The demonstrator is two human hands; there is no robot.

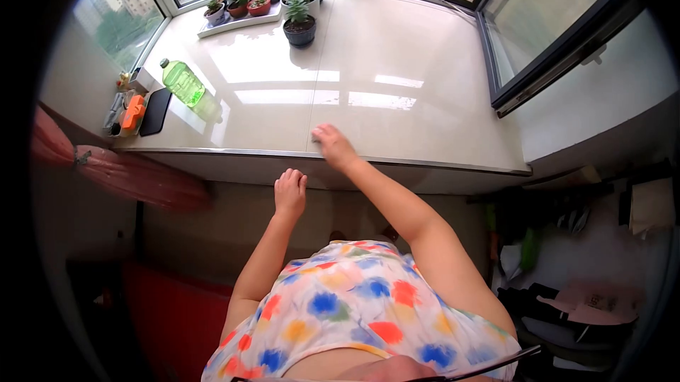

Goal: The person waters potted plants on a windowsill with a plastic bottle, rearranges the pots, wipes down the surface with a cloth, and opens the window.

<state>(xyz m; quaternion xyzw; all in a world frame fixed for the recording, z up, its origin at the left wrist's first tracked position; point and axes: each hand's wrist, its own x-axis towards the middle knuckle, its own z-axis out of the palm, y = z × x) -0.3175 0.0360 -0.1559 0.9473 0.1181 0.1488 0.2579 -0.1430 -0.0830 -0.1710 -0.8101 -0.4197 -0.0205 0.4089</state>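
Note:
My right hand (333,146) is over the front edge of the pale, glossy window sill (411,130), its fingers curled; whether anything is inside them is hidden. Lower and to the left, my left hand (290,192) hangs in front of the sill with its fingers bent and close together, and I cannot make out anything in it. On the sill's left part stands a green-tinted bottle (183,83) with a dark cap. A dark potted succulent (299,30) stands farther back, beyond both hands.
Small potted plants in a white tray (241,23) line the back left. A black flat object (155,111) and an orange item (133,113) lie at the left end. An open window (552,20) juts in at the right. A pink curtain (142,176) hangs left.

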